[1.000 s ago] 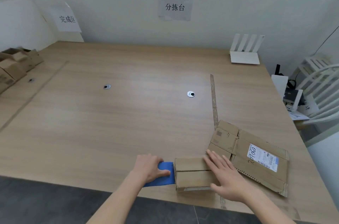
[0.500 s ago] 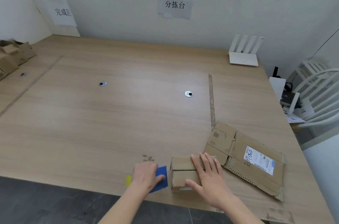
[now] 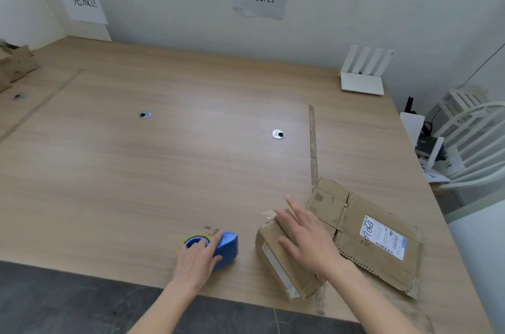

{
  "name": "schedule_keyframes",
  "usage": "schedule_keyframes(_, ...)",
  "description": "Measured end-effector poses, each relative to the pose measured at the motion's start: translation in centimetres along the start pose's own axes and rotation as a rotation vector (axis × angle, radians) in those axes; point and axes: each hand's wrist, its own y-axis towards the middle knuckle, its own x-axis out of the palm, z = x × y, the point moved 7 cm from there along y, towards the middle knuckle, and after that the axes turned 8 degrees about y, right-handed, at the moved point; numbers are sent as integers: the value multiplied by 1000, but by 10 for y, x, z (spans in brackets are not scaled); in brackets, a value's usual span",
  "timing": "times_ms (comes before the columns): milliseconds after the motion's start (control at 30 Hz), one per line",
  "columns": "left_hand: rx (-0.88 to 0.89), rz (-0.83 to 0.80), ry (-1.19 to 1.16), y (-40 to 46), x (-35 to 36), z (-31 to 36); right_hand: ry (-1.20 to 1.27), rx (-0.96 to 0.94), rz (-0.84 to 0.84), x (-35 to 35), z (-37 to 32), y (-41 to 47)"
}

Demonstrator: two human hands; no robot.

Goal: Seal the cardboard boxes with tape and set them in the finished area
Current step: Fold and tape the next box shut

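Box under right hand, fingers flat, pressing top, not gripping. Likely light, thin card, dents easily: hold by side walls. Left hand fingers curled round dispenser, just left of box on bench.

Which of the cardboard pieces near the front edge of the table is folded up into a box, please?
The small cardboard box under the right hand is folded up. The flattened carton beside it, bearing the shipping label, lies flat and unfolded.
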Motion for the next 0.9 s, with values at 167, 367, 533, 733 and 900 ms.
schedule_keyframes(167,9,39,43,-4,-3,2,-27,-78,-312,-3,-3,43)
schedule_keyframes(367,-15,-77,74,-12,8,1,-208,14,-600,-2,-13,65)
schedule_keyframes(533,-58,-145,33,-13,6,-1,50,129,-356,-3,4,58)
schedule_keyframes(733,-66,-131,-19,-18,4,-6,245,104,-103,6,12,39)
schedule_keyframes(900,29,2,-178,-23,-29,-26,272,34,47,-11,-12,30)
